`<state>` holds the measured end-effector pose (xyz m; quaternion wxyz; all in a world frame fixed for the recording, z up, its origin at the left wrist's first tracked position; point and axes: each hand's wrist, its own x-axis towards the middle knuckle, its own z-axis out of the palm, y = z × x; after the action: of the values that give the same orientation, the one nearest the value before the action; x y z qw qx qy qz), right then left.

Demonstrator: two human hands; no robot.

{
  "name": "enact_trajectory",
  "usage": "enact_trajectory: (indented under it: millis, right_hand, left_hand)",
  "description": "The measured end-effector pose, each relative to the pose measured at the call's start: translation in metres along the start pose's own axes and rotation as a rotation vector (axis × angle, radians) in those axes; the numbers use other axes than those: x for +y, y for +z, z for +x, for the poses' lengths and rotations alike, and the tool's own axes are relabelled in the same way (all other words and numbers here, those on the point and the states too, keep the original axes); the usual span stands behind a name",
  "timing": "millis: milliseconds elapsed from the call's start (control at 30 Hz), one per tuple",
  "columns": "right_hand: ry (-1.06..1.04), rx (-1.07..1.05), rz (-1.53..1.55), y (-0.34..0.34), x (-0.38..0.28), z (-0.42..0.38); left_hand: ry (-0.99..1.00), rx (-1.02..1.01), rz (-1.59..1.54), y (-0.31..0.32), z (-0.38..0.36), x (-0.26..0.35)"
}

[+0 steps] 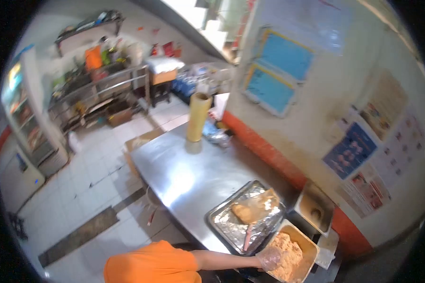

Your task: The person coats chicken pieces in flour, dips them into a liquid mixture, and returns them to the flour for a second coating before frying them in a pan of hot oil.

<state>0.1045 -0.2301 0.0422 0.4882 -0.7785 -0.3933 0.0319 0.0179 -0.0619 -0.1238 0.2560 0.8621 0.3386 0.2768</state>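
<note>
My left hand (270,258), in a clear plastic glove, reaches from an orange sleeve (151,264) into a rectangular metal pan (311,250). The pan holds an orange, crumbly mixture (288,254); the fingers are at its left side, blurred and partly hidden by the glove and mixture. Beside the pan lies a foil-lined tray (222,219) with a flat tan piece (255,207) and a slim reddish-brown handle (247,237) on it. My right hand is out of view.
A second metal pan (311,207) stands against the wall. The steel table (160,158) carries an upright yellowish roll (198,118) and a crumpled plastic bag (218,137) near its far end. Beyond are a cluttered sink counter (99,82) and a glass-door fridge (28,113).
</note>
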Motion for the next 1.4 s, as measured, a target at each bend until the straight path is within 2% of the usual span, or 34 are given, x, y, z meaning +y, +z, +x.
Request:
enact_trajectory:
  millis: [67,133,167,200,300,367,467,533,567,600,667,733,800,833,900,933,1000,1033,1100,1167,1233,1267,1333,1400]
  right_hand:
    - [0.076,-0.153,0.046,0.019,-0.038,0.030]
    - [0.090,-0.305,0.042,0.047,-0.036,0.046]
    - [0.095,-0.381,0.022,0.064,-0.029,0.052]
    - [0.109,-0.450,0.009,0.078,-0.020,0.057]
    - [0.159,-0.630,-0.019,0.118,0.022,0.078]
    - [0.231,-0.712,-0.054,0.126,0.059,0.097]
    - [0.408,-0.807,-0.084,0.122,0.156,0.128]
    - [0.570,-0.859,-0.066,0.114,0.226,0.139]
    - [0.673,-0.880,-0.009,0.112,0.259,0.140]
    - [0.785,-0.888,0.074,0.115,0.288,0.138]
    - [0.989,-0.865,0.316,0.122,0.311,0.128]
    - [1.162,-0.794,0.565,0.109,0.211,0.134]
    - [1.137,-0.756,0.664,0.126,0.223,0.127]
    - [1.122,-0.739,0.721,0.136,0.227,0.125]
    - [0.947,-0.731,0.570,0.137,0.218,0.125]
    - [0.873,-0.726,0.493,0.130,0.206,0.118]
    - [0.703,-0.799,0.153,0.109,0.106,0.146]
    - [0.618,-0.824,-0.016,0.103,0.075,0.151]
    - [0.603,-0.756,0.248,0.097,0.091,0.131]
    - [0.672,-0.702,0.388,0.083,0.089,0.129]
    - [0.884,-0.688,0.464,0.063,0.072,0.145]
    - [1.014,-0.676,0.518,0.059,0.073,0.151]
    - [1.392,-0.654,0.721,0.073,0.118,0.151]
    - [1.316,-0.822,0.617,0.112,0.165,0.140]
  left_hand:
    - [-0.006,0.058,-0.068,0.046,0.007,-0.013]
    - [-0.018,0.126,-0.119,0.102,0.011,-0.026]
    - [-0.020,0.162,-0.128,0.101,0.008,-0.024]
    - [-0.038,0.140,-0.175,0.097,0.007,-0.025]
    - [-0.189,0.115,-0.302,-0.018,0.001,-0.005]
    - [-0.285,0.083,-0.358,-0.058,0.005,0.007]
    - [-0.395,-0.186,-0.410,-0.021,0.019,0.013]
    - [-0.670,-0.223,-0.759,-0.006,0.011,0.002]
    - [-1.106,-0.199,-1.031,-0.045,0.022,0.025]
    - [-1.219,-0.370,-1.061,-0.069,0.039,0.030]
    - [-0.999,-0.223,-0.887,0.049,0.001,-0.056]
    - [-1.005,-0.097,-0.846,0.059,0.018,-0.048]
    - [-1.209,-0.055,-0.841,0.022,0.063,-0.024]
    - [-1.218,-0.105,-0.775,0.011,0.070,-0.019]
    - [-1.246,-0.200,-0.654,-0.001,0.071,-0.016]
    - [-1.268,-0.140,-0.852,0.002,0.059,-0.014]
    - [-1.255,0.017,-1.250,0.002,0.048,-0.017]
    - [-1.234,0.032,-1.337,-0.008,0.047,-0.014]
    - [-1.203,0.060,-1.539,-0.032,0.042,0.012]
    - [-1.166,0.135,-1.692,-0.060,0.038,0.030]
    - [-1.109,0.164,-1.774,-0.075,0.034,0.031]
    - [-1.111,0.140,-1.602,-0.065,0.033,0.025]
    - [-1.098,0.101,-1.250,-0.035,0.039,0.010]
    - [-1.209,-0.002,-0.986,-0.033,0.062,0.015]
